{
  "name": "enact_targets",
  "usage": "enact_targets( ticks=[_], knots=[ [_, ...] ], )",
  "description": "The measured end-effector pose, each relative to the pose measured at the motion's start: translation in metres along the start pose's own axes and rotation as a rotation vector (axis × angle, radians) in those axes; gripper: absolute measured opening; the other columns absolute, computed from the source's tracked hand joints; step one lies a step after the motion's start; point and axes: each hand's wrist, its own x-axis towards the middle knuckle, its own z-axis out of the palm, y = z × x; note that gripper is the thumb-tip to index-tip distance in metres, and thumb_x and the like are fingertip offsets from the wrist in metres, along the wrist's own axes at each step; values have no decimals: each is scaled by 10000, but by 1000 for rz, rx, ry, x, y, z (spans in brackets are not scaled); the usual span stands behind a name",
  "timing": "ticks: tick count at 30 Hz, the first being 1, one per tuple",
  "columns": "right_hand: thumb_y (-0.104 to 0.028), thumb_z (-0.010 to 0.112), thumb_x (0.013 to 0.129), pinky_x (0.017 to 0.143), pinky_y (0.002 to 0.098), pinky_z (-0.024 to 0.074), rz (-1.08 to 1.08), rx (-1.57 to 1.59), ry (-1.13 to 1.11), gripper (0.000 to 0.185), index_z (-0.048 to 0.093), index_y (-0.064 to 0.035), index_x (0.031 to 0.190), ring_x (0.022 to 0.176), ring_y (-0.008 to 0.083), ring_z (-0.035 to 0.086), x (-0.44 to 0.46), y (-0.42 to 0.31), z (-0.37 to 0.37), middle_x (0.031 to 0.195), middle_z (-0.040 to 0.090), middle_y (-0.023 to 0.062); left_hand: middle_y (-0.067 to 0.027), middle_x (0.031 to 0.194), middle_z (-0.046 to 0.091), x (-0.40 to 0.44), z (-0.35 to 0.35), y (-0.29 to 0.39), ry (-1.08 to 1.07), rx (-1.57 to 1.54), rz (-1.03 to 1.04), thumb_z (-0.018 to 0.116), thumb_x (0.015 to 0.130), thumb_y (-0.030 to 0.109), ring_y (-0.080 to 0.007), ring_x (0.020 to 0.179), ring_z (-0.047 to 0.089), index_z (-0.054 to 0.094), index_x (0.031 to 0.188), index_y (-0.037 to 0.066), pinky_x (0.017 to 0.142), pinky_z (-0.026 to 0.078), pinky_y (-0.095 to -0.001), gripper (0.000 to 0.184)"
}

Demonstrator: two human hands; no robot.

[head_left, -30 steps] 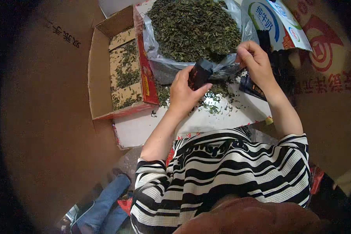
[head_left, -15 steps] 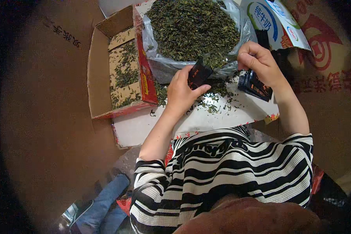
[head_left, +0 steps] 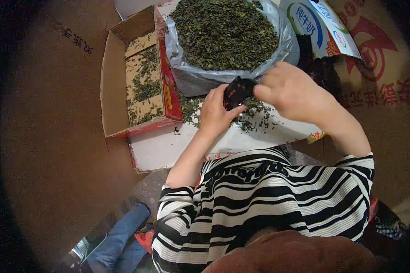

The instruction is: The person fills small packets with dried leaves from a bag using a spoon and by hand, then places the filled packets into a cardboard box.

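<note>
Bag (head_left: 187,82) of leaves (head_left: 225,36) up top; right hand (head_left: 287,91) is blurry, can't tell its grip; left hand (head_left: 214,111) is clamped on the black pouch (head_left: 236,94) near the bag. Pouch's probably light, slick, floppy, so grip its sides.

right hand (head_left: 289,91) blurred; black pouch (head_left: 237,93) partly hidden; leaf heap (head_left: 225,36) cut at top

Dim, brownish light here, and the white desk (head_left: 155,150) catches the brightest of it, soft shadow lying under the right forearm (head_left: 344,125); the right grip (head_left: 287,91) goes smeary with blur, black swallows the corners, the cardboard box (head_left: 113,82) bows, grain speckles the dark edges
</note>
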Motion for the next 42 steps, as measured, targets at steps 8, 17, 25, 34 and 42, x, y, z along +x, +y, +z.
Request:
enact_targets(
  ticks=[8, 17, 25, 34, 42],
  knots=[
    [-18, 601, 729, 622, 414, 418, 158, 38, 181, 105, 528, -47, 800, 704, 343, 543, -18, 21, 2, 697, 548, 127, -157, 1047, 583, -5, -3, -4, 21, -26, -43, 848, 616, 281, -318, 964, 590, 515, 1183, 39, 830, 482, -381, 700],
    [-100, 579, 862, 597, 432, 439, 502, 14, 285, 104, 521, -14, 851, 683, 368, 563, 0, 48, 51, 690, 552, 172, -147, 1001, 576, 0, -14, 11, 69, -120, 22, 824, 637, 258, -323, 919, 585, 534, 1115, 36, 787, 481, -396, 601],
    [-179, 554, 925, 569, 276, 434, 786, 668, 560, 153, 580, -29, 921, 627, 122, 537, -2, 60, 88, 697, 583, 51, -161, 1079, 576, 4, -5, 13, 14, -148, -60, 831, 646, 244, -295, 986, 587, 518, 1180, -2, 875, 467, -358, 666],
    [-186, 531, 945, 616, 205, 427, 780, 1077, 657, 166, 575, -28, 920, 653, 71, 517, -19, 58, 81, 778, 601, 16, -136, 1054, 573, 9, 0, 12, 24, -302, -119, 820, 657, 281, -277, 937, 592, 529, 1164, 31, 821, 479, -357, 636],
    [-173, 515, 955, 634, 220, 430, 639, 1029, 572, 159, 573, -29, 918, 688, 81, 525, -29, 54, 62, 788, 594, 21, -154, 1093, 582, 17, -5, 23, 0, -231, -167, 820, 665, 280, -273, 972, 592, 522, 1184, 9, 855, 470, -355, 656]
  ],
)
